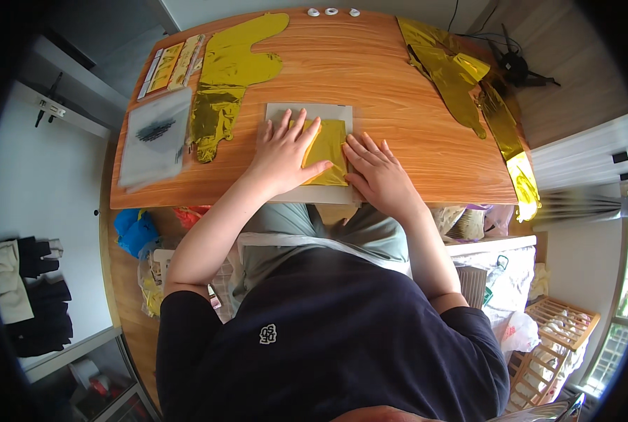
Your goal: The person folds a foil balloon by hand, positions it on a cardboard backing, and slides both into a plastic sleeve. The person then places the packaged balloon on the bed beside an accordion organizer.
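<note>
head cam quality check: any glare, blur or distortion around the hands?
Head view: strong fisheye, the wooden table edges bow and a black vignette rings the frame. Daylight glare on the gold foil strip at right, softer sheen on the folded gold sheet. Left hand and right hand are sharp; the plastic sleeve at left looks smeared.

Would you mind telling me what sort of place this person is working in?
Probably a room at home: a wooden table strewn with gold foil balloons, folded clothes on a shelf, and a wooden rack by a window.
</note>
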